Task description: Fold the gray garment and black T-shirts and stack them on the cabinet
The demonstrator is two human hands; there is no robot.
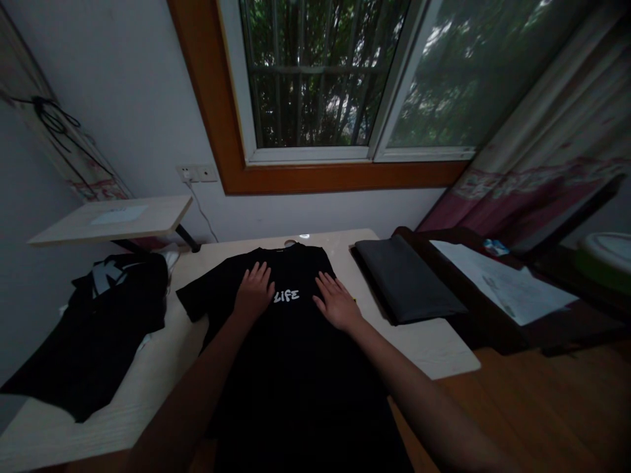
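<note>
Nearest you, the shirt [300, 381] runs past the near edge of the desk [170, 368]; its upper part lies flat, collar toward the window [305, 154]. Your left hand [253, 290] and right hand [339, 303] rest palm-down on the chest, to either side of the print [288, 296]. Grip: both released, fingers extended, nothing grasped. This spread likely holds the fabric smooth. Second garment [113, 328] and folder [407, 276] flank the shirt, a layout that seems to give it the middle.
</note>
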